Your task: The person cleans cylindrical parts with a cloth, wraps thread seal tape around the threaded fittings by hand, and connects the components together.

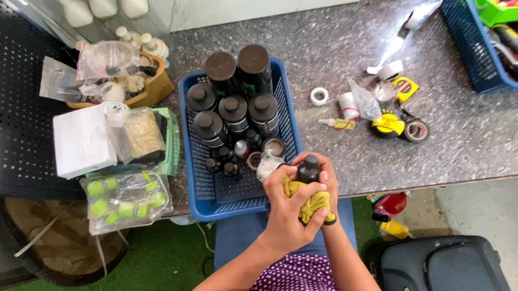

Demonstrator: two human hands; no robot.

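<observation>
Both hands meet at the worktop's front edge: left hand (284,200) wraps a yellow cloth (309,203) round a small dark bottle (307,169), right hand (328,182) cups it from behind. Just left, a blue basket (200,178) w/ more dark bottles. Speckled grey worktop (477,129), tape rolls mid-surface, 2nd blue crate (468,53) at far right corner. Green floor mat and a grey bag (449,280) below.
</observation>
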